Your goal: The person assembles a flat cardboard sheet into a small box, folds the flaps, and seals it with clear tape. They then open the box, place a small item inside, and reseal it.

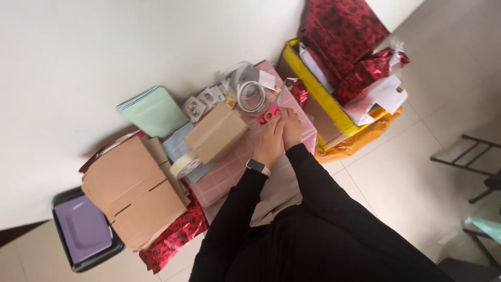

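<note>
Both my hands meet over a pink checked mat [229, 175] on the floor. My left hand [270, 142], with a watch on its wrist, and my right hand [291, 128] are closed together on a small pink tape dispenser [270, 114]. Just beyond my fingertips lie white tape rolls [250, 96]. A small brown cardboard box [215, 132] sits to the left of my hands. Black sleeves cover both arms.
Flattened brown cardboard [133, 190] lies left on red foil wrap [175, 237]. A masking tape roll [185, 165], green paper pad [154, 110] and grey bin [83, 230] are nearby. A yellow box [318, 94] with red foil wrap [344, 36] stands right. Black chair legs [469, 156] are far right.
</note>
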